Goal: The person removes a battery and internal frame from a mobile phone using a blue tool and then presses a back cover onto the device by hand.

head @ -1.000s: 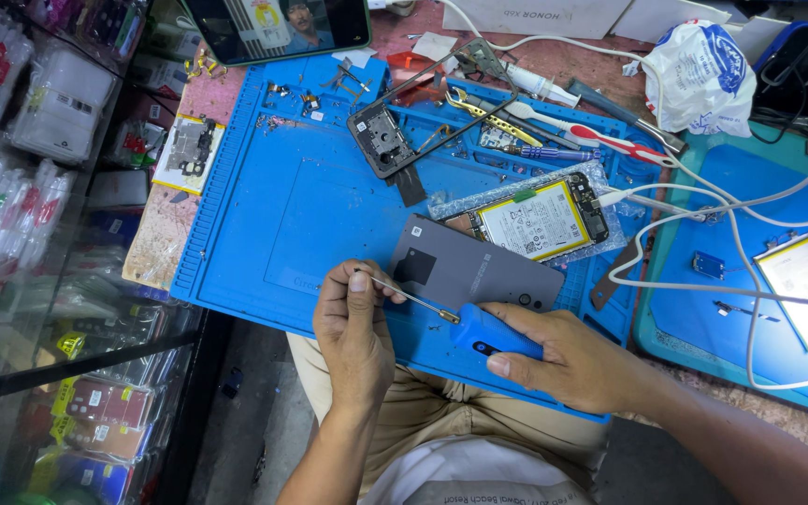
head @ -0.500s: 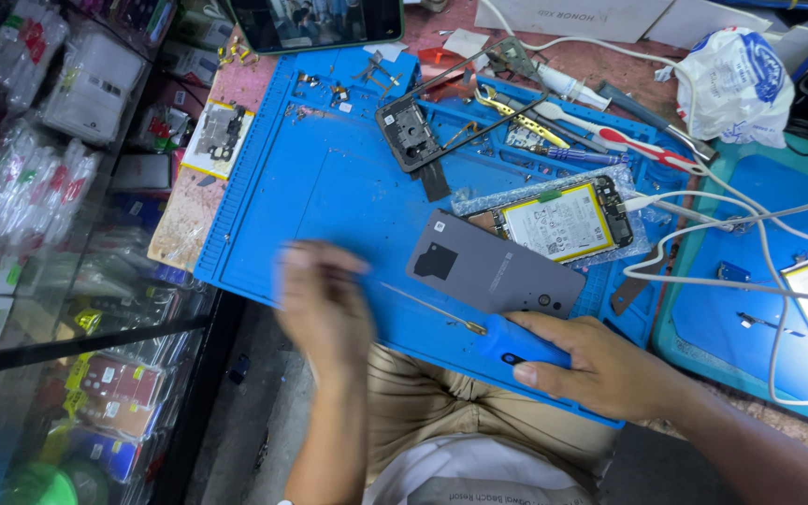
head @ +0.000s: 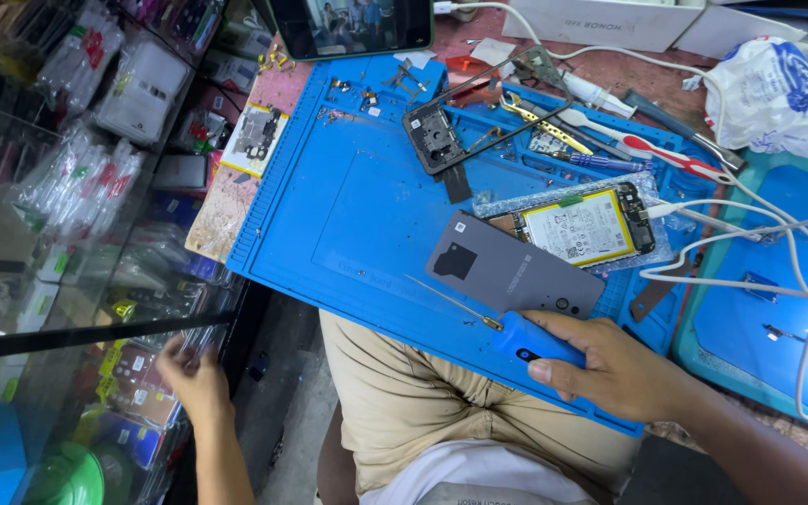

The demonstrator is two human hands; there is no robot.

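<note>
Phone fixing shop. Blue work mat (head: pixel 367 215) on counter, opened phone (head: pixel 582 227) with battery showing, grey back cover (head: pixel 507 271), small tools (head: pixel 610 140), white cables (head: pixel 750 243). Glass case (head: pixel 77 234) beside holds packed phone parts.

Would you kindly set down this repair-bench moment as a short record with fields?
Right hand: right hand grips a blue-handled screwdriver, thin shaft lying over the mat's near edge
Left hand: left hand is off the mat, low beside the glass display case; whether it holds anything is unclear
Work surface: blue silicone repair mat
On the mat: grey rectangular phone back cover; opened phone with yellow-edged battery; black phone frame piece
Far edge: red-handled tool
</note>
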